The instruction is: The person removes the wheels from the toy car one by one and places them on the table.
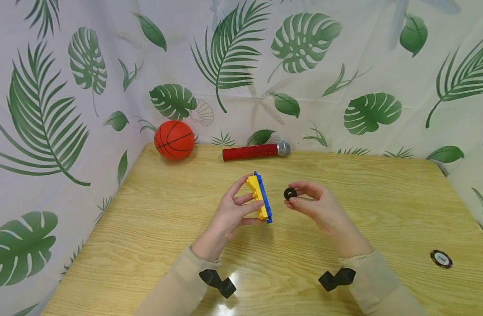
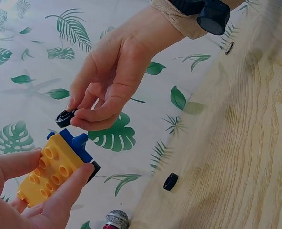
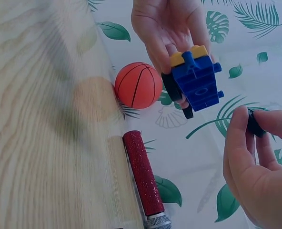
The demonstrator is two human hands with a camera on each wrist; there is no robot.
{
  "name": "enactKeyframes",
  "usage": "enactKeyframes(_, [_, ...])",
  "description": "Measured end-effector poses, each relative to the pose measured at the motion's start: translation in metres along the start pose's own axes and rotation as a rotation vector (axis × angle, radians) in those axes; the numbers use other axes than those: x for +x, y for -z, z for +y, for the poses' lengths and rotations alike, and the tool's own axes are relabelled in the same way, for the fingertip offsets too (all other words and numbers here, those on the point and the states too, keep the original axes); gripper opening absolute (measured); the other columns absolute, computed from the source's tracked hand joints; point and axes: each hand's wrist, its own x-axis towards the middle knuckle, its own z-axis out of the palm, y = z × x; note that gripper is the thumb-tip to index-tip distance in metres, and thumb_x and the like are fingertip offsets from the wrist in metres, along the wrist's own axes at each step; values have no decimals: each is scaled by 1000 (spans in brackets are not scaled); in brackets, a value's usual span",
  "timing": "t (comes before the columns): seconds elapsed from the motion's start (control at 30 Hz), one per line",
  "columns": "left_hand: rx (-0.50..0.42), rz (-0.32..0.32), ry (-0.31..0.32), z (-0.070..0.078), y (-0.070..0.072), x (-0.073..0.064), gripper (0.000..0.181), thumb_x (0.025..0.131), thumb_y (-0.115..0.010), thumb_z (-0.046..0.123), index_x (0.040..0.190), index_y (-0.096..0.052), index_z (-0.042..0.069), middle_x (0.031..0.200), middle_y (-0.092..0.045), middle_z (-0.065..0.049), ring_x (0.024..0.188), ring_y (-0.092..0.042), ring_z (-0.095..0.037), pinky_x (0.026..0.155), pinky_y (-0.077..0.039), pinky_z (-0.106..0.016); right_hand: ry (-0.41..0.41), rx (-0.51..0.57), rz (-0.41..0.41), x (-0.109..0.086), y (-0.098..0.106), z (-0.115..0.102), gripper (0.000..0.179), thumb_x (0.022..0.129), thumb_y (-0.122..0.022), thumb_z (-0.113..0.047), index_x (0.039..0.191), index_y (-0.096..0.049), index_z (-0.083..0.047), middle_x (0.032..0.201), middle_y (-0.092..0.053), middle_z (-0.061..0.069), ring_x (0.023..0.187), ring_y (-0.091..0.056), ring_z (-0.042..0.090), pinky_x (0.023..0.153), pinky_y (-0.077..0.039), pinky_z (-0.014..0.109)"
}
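From afar I see the toy car (image 1: 264, 195), gripped by the left hand (image 1: 232, 209), half done, I judge: two wheels (image 3: 171, 88) are on, two pegs (image 3: 220, 94) bare. Beside it, the right hand (image 1: 319, 206) pinches a third wheel (image 1: 287, 191); a fourth wheel (image 2: 170, 181) lies apart.

A narrow gap separates the toy car base (image 1: 264, 195), in the left hand (image 1: 231, 211), from the small black wheel (image 1: 286, 193), in the right hand (image 1: 319, 204); the hands could close it straight across. Behind them, the microphone (image 1: 249, 152) bars the middle of the tabletop (image 1: 158, 210), before the leaf-print cloth (image 1: 241, 118), and the ball (image 1: 174, 140) blocks the rear left. A passage runs between ball and microphone. Rightward, there is room before the round chip (image 1: 441, 259). A black disc (image 2: 170, 182) probably sits behind the right hand, hard to place.
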Motion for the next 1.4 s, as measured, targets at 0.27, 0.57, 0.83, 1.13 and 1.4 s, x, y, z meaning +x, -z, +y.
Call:
enactKeyframes(0.27, [-14, 0, -4, 2, 2, 0, 74, 90, -68, -1, 147, -42, 37, 128, -64, -16, 95, -71, -22, 67, -62, -39, -2, 89, 31, 0, 14, 0, 32, 92, -61, 8, 109, -66, -19, 102, -61, 2, 88, -72, 11, 83, -59, 25])
enactKeyframes(0.57, [-26, 5, -8, 4, 3, 0, 73, 90, -68, 0, 147, -43, 38, 128, -65, -16, 96, -72, -23, 68, -62, -39, -26, 197, 55, -1, 33, 3, 33, 93, -60, 8, 107, -68, -21, 95, -63, 2, 88, -72, 13, 82, -59, 24])
enactKeyframes(0.83, [-22, 10, -8, 3, 5, 0, 73, 90, -68, 0, 147, -42, 38, 130, -63, -16, 98, -71, -23, 70, -62, -42, -38, 385, 42, -1, 48, 7, 31, 94, -56, 10, 105, -72, -15, 93, -69, 7, 86, -74, 17, 81, -60, 27])
enactKeyframes(1.13, [-24, 20, -2, 0, 8, -1, 73, 90, -69, 0, 146, -43, 39, 133, -61, -16, 100, -71, -23, 72, -61, -44, -90, 428, 37, 0, 60, 12, 33, 94, -55, 11, 105, -72, -14, 93, -68, 9, 87, -74, 19, 81, -60, 27])
enactKeyframes(1.4, [-17, 19, -12, 2, 8, -1, 74, 91, -68, 1, 149, -40, 37, 131, -62, -17, 99, -71, -23, 71, -62, -42, -122, 438, 44, 4, 73, 20, 34, 95, -52, 12, 104, -73, -15, 94, -69, 10, 87, -74, 19, 81, -60, 27])
